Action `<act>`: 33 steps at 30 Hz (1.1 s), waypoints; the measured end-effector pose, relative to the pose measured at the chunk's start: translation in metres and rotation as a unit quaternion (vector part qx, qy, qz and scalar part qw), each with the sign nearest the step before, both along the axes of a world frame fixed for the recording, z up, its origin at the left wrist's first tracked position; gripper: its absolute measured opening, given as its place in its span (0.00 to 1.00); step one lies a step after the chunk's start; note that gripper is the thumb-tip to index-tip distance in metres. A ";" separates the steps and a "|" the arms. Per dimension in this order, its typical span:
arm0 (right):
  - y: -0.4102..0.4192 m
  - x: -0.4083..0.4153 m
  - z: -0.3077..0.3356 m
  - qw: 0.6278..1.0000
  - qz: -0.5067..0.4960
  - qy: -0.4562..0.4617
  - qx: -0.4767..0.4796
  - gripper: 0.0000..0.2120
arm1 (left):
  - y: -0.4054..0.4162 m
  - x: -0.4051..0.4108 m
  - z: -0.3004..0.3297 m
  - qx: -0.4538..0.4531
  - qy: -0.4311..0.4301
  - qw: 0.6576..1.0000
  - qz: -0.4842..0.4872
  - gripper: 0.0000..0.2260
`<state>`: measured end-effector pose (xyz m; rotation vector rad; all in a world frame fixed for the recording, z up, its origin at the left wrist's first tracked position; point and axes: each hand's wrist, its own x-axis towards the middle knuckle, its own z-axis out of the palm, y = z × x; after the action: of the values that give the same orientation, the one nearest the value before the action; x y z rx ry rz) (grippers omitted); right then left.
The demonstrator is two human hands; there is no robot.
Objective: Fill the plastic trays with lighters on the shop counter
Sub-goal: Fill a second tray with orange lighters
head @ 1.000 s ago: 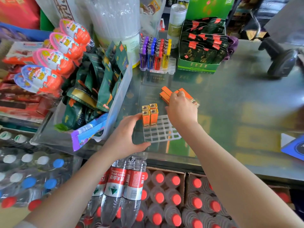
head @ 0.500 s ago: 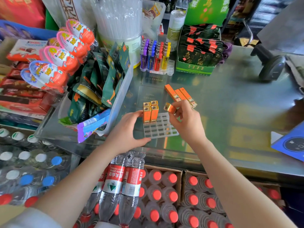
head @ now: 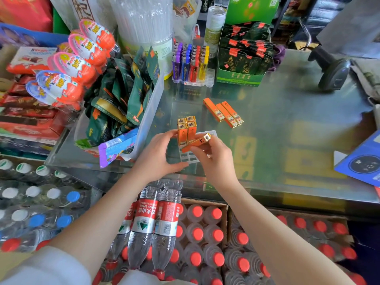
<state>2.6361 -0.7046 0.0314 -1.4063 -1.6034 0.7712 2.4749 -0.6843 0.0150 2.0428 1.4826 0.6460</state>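
Nearest to us, below the counter edge, stand the shrink-wrapped clear water bottles with red caps (head: 197, 233). Just above them our right hand (head: 216, 161) pinches one flat orange lighter with a gold top (head: 197, 141) between thumb and curled fingers; its long axis lies tilted, gold top up and to the right, base down and to the left toward the tray. Our left hand (head: 158, 159) curves round the near-left corner of the clear plastic grid tray (head: 190, 157), thumb along the front edge and fingertips by the four upright orange lighters (head: 187, 130) already seated at its far-left corner. We judge the coming move turns on this: the free cells lie directly beneath and just left of the held lighter, so it must be swung upright, base down, and lowered beside the standing four, and the right hand is plainly the nearer to do so. Farther out on the glass shop counter (head: 287, 124) three loose orange lighters (head: 224, 113) lie side by side, angled, to the upper right of the right hand. Beyond stands a filled tray of purple, blue, red and yellow lighters (head: 190, 65).
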 end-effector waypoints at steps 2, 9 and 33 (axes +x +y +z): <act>0.000 -0.005 0.003 1.000 -0.013 -0.002 -0.019 0.07 | 0.000 0.000 -0.001 -0.002 -0.003 1.000 -0.001 0.36; 0.011 -0.015 0.011 0.992 -0.066 -0.077 -0.074 0.07 | 0.003 -0.001 -0.002 -0.008 -0.002 1.000 0.003 0.36; 0.081 0.050 0.009 0.961 -0.057 -0.270 -0.022 0.10 | 0.006 -0.002 0.000 -0.030 -0.012 0.999 0.001 0.36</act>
<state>2.6859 -0.6238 0.0406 -1.8320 -1.8936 0.3678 2.4727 -0.6785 0.0146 1.9832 1.4727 0.6166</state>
